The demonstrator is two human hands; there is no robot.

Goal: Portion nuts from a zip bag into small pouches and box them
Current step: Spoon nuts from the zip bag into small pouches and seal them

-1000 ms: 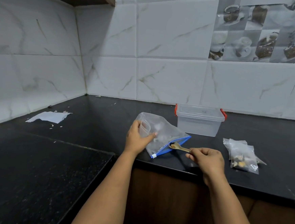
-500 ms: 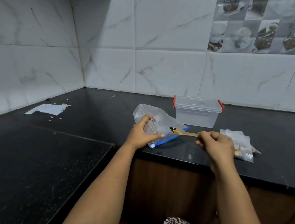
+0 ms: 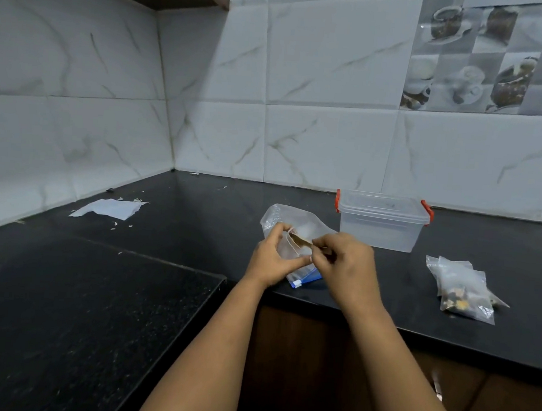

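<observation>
Nuts themselves I can't make out at the spoon; what I see is a small clear pouch [image 3: 287, 247] held up just in front of the lidded plastic box [image 3: 380, 225]. Her left hand [image 3: 270, 260] has its fingers and thumb curled round the pouch, pinching it so its mouth faces right. Her right hand [image 3: 344, 264] is closed on the handle of a wooden spoon [image 3: 301, 240], whose bowl sits at the pouch's mouth. Under both hands, left and forward of the box, the big zip bag [image 3: 294, 218] lies on the black counter [image 3: 197, 219], its blue zip edge poking out toward the counter's front. Right and forward of the box, well apart from the hands, lies a little heap of filled pouches [image 3: 462, 287]. Far left of the box, near the wall, there's a torn white paper [image 3: 109, 208].
</observation>
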